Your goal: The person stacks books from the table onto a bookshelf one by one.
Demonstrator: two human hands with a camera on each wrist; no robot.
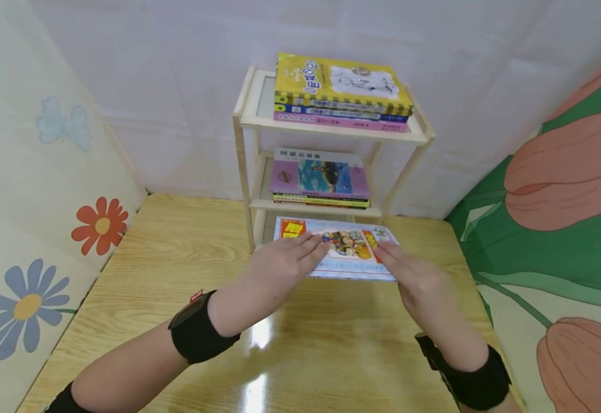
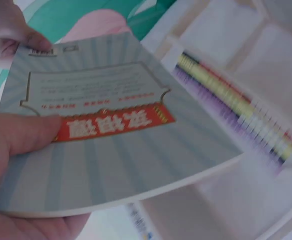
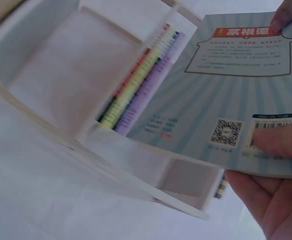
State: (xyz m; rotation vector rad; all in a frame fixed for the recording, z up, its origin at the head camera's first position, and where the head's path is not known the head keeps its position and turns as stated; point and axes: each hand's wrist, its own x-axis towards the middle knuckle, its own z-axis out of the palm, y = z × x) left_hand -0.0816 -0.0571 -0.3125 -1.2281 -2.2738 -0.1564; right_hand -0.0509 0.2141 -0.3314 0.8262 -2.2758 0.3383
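Both hands hold a light blue paperback book (image 1: 352, 268) level in front of the lowest tier of a small wooden shelf (image 1: 256, 203). My left hand (image 1: 285, 264) grips its left side, fingers over the illustrated front cover. On the opposite side my right hand (image 1: 424, 287) grips it the same way. In the left wrist view the left thumb (image 2: 25, 132) presses the striped back cover (image 2: 120, 165) near a red title band. In the right wrist view the right thumb (image 3: 278, 140) lies over the barcode. The book's far edge reaches the shelf's bottom opening.
Yellow, blue and pink books (image 1: 341, 86) are stacked on the top tier. The middle tier holds another stack with a purple-and-white book (image 1: 321, 175) uppermost. A wooden table (image 1: 192, 241) lies below, with a white cloth (image 1: 186, 86) behind and flower-printed panels (image 1: 563, 189) at the sides.
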